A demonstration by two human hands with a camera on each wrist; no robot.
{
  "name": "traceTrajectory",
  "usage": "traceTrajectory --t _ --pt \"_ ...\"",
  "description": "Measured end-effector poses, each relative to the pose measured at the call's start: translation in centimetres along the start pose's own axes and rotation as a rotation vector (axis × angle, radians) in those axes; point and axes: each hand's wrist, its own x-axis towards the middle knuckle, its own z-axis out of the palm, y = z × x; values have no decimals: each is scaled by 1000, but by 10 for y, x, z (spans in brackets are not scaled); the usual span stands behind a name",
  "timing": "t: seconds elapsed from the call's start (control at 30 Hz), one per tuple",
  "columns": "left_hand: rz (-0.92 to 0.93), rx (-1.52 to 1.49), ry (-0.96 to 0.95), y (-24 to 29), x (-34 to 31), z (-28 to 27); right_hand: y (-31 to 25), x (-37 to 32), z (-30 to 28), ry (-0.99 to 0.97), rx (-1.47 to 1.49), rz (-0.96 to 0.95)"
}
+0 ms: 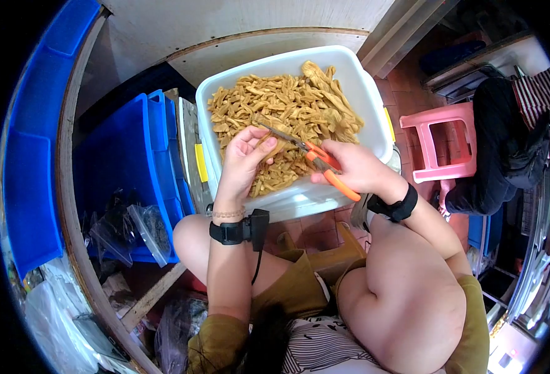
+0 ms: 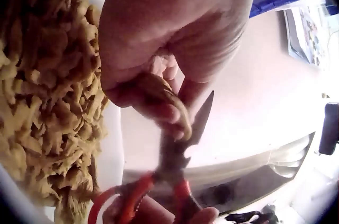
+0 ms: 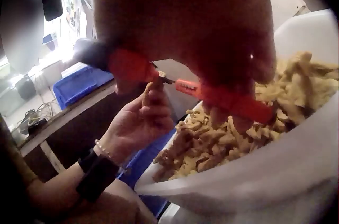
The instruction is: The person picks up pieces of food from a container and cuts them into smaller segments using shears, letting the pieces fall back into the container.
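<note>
My left hand (image 1: pixel 244 159) pinches a tan, wrinkled strip (image 2: pixel 172 99), like tofu skin, between thumb and fingers. Orange-handled scissors (image 1: pixel 318 156) are gripped by their handles in my right hand (image 1: pixel 359 168), blades pointing toward the left hand. In the left wrist view the strip's tip overlaps the scissor blades (image 2: pixel 202 118). Both hands are over the near part of a white tub (image 1: pixel 374 118). Inside it lies a heap of short tan pieces (image 1: pixel 250 100), with longer, wider strips (image 1: pixel 334 103) at the right side.
Blue plastic bins (image 1: pixel 125 149) stand left of the tub, with clear plastic bags (image 1: pixel 144 230) by them. A pink stool (image 1: pixel 437 140) is on the tiled floor to the right, beside another person's dark-clothed leg (image 1: pixel 483 143). A pale wall (image 1: pixel 244 25) rises behind the tub.
</note>
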Motion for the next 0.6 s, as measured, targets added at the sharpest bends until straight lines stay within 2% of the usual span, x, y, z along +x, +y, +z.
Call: traceTrajectory --t 0.07,0.17,0.3,0.5,0.6 --pt "-18 51 0 1 1 -3 0 1 -2 -79 20 82" --pt "67 6 69 -2 3 -8 1 1 -2 -52 58 88" --pt "55 54 112 2 3 -11 -4 1 -8 -89 92 129" --pt "70 73 156 1 3 -6 3 1 -5 -5 23 70" --pt "97 91 245 3 3 0 3 2 -3 33 -43 81"
